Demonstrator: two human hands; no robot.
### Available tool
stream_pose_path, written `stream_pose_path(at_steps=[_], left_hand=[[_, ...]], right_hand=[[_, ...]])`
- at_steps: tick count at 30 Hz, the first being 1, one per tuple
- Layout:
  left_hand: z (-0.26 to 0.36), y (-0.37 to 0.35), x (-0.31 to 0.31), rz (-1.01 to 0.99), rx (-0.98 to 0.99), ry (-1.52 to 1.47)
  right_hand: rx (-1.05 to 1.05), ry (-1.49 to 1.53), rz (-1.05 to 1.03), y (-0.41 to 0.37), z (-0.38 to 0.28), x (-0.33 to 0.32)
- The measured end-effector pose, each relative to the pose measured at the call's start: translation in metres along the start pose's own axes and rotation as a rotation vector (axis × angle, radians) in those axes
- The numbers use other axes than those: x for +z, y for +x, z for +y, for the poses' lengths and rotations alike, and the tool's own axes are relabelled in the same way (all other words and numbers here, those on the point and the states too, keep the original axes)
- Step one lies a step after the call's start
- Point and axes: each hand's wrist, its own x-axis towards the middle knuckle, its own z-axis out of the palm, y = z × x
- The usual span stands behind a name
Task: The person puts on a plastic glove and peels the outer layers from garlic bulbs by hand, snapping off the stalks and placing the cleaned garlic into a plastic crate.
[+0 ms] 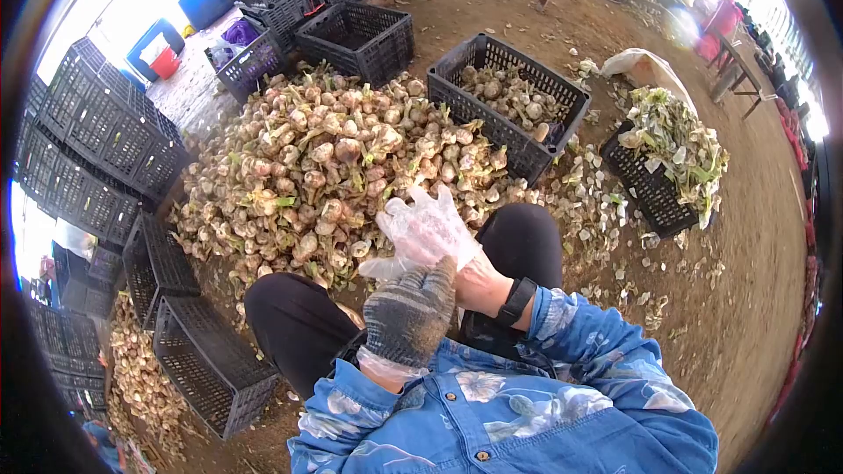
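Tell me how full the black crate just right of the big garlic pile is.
Partly full: the crate holds garlic bulbs, but they lie below its rim, with slotted inner wall showing above them.

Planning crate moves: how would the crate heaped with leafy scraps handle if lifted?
The crate looks like rigid latticed plastic, so probably stiff. The leafy scraps look thin and loose, so likely light for their bulk. They heap high and overhang one side, so some may fall if tipped.
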Motion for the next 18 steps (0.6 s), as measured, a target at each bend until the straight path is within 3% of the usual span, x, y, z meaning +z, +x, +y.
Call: stream_pose_path(at_steps=[1,6,13,18], left_hand=[[0.002,-0.002,0.001,0.022,0.04,-0.038],[0.011,-0.002,-0.001,0.02,0.167,-0.003],[0.014,-0.002,-0.002,0.054,0.15,-0.188],[0.021,-0.008,0.005,-0.012,0.264,-0.223]], right_hand=[[0.018,-0.171,-0.05,0.012,-0.007,-0.011],[0.024,-0.039,-0.051,0.023,-0.017,-0.023],[0.034,-0.053,-0.114,0.028,-0.016,-0.032],[-0.005,-0.085,-0.124,0.026,-0.009,-0.033]])
